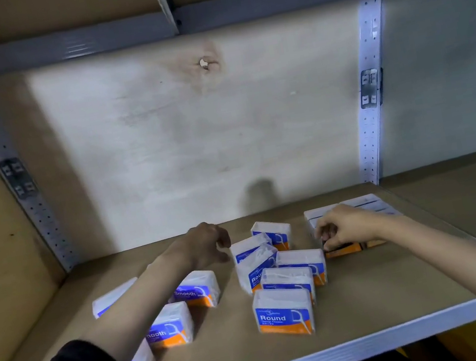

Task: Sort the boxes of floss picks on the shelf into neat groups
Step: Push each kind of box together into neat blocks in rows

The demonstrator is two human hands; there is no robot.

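Small clear boxes of floss picks with blue and orange labels stand on the brown shelf board (376, 289). Several "Round" boxes (284, 315) cluster in the middle. "Smooth" boxes (197, 289) sit at the left, partly hidden by my left forearm. A tidy block of boxes (359, 206) fills the back right. My left hand (209, 242) hovers with fingers curled and apart, just left of the middle cluster, holding nothing. My right hand (346, 226) rests on the front of the tidy block, fingers pinched on a box (343, 250) at its front edge.
The shelf's white metal front edge (325, 356) runs across the bottom. Perforated grey uprights stand at the back left (18, 184) and back right (371, 93). A pale back panel (190, 131) closes the bay, and another shelf board hangs overhead.
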